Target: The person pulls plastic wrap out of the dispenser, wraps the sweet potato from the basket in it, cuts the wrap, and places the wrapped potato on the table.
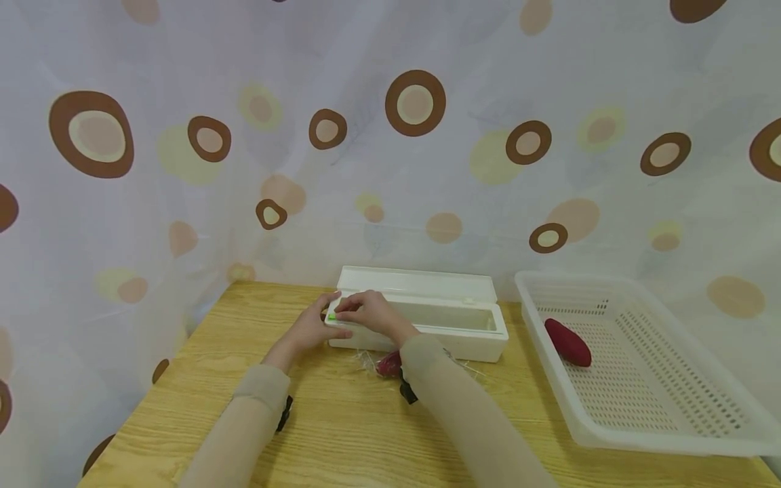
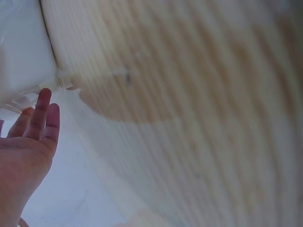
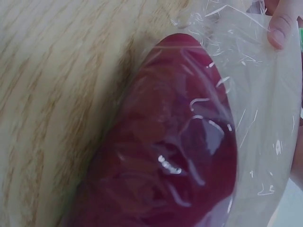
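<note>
A long white box point(image 1: 427, 346), which looks like a cling film dispenser, stands on the table with its lid point(image 1: 417, 283) tipped up at the back. My left hand point(image 1: 311, 327) grips its left end, thumb on the front and fingers behind; those fingers point(image 2: 38, 120) show in the left wrist view. My right hand point(image 1: 372, 313) reaches over the front edge, curled fingertips pinching at a small green tab point(image 1: 331, 316) in the left corner. Below my right wrist lies a dark red sweet potato point(image 3: 165, 142) wrapped in clear film point(image 3: 255, 94), partly hidden in the head view.
To the right, a white plastic basket point(image 1: 659, 444) holds another dark red sweet potato point(image 1: 569, 342) by its left wall. The wooden table point(image 1: 342, 434) ends at a patterned curtain point(image 1: 366, 169) behind and on the left.
</note>
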Motion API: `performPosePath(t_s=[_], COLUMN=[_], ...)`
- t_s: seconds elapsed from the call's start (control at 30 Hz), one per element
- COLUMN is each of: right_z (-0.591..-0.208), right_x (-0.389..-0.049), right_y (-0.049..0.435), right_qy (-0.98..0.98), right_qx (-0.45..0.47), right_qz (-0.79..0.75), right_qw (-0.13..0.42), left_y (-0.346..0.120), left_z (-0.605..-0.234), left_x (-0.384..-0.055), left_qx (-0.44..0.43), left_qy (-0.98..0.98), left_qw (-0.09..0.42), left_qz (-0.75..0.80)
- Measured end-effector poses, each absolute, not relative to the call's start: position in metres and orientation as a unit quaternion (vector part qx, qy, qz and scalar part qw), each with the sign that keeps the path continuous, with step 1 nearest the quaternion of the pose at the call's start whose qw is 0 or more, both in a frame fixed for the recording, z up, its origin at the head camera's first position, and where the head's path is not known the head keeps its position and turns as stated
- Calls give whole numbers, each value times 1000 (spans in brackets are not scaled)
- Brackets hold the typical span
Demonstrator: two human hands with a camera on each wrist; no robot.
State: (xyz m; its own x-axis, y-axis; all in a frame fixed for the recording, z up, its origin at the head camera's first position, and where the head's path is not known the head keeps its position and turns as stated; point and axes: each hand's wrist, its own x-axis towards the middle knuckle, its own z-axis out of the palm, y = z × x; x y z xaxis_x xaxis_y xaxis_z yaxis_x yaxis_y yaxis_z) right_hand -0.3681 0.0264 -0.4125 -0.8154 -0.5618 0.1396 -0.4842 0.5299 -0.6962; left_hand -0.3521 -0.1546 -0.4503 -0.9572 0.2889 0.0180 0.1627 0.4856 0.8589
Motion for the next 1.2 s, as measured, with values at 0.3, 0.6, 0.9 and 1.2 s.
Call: performPosePath(t_s=[0.3,0.6,0.9,1.2], right_z=[-413,-417,-416,-415], right_x=[-368,-370,-370,-369], right_y=[22,23,29,32], right_qy=[870,874,877,879], right_qx=[-309,-309,-311,-315], right_qz=[-381,-373,-365,-357], right_qw=[50,35,25,21], left_y=[-154,-156,-155,-154], left_z=[-448,-450,-451,-452], left_x=[-351,-352,-353,-354], left_qx=[143,144,138,134], left_qy=[844,848,860,850], left_qw=[69,66,59,63], left_qz=[512,505,488,505])
